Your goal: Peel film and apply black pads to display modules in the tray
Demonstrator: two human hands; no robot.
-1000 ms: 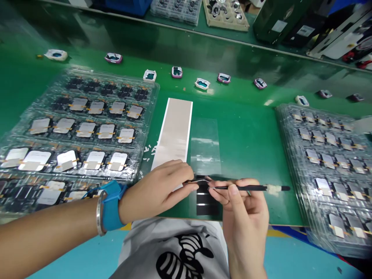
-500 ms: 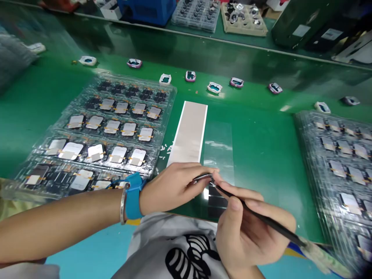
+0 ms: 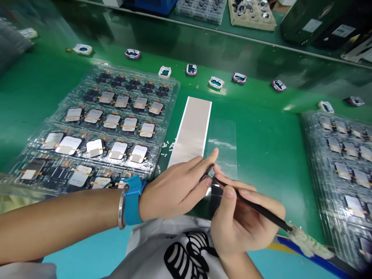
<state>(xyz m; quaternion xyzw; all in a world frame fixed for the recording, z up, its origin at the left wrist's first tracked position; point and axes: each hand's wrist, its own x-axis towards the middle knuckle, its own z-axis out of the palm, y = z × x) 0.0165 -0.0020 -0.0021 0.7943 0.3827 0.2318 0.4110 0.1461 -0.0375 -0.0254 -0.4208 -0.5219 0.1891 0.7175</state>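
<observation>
My left hand (image 3: 174,190), wearing a blue wrist strap (image 3: 133,201) and a metal bangle, pinches a small dark flat part (image 3: 205,174) between thumb and fingers, its index finger stretched forward. Most of that part is hidden by the fingers. Closed around black tweezers (image 3: 261,211) with tape wrapped on the rear end, my right hand (image 3: 244,223) keeps their tip at the small part. Beneath the hands lie a beige strip with white edges (image 3: 193,128) and a clear plastic sheet (image 3: 223,143) bearing dark squares near the front edge.
A clear tray (image 3: 171,116) of small screen modules lies left; stacked similar trays (image 3: 312,170) stand right. Several small watch-like housings (image 3: 216,82) line the back. White scraps (image 3: 164,145) lie beside the strip. A shelf above holds boxes and a parts tray (image 3: 252,15).
My left index finger has lifted and straightened away from the small part. The right hand with the tweezers has shifted slightly left. The view has tilted down a little.
</observation>
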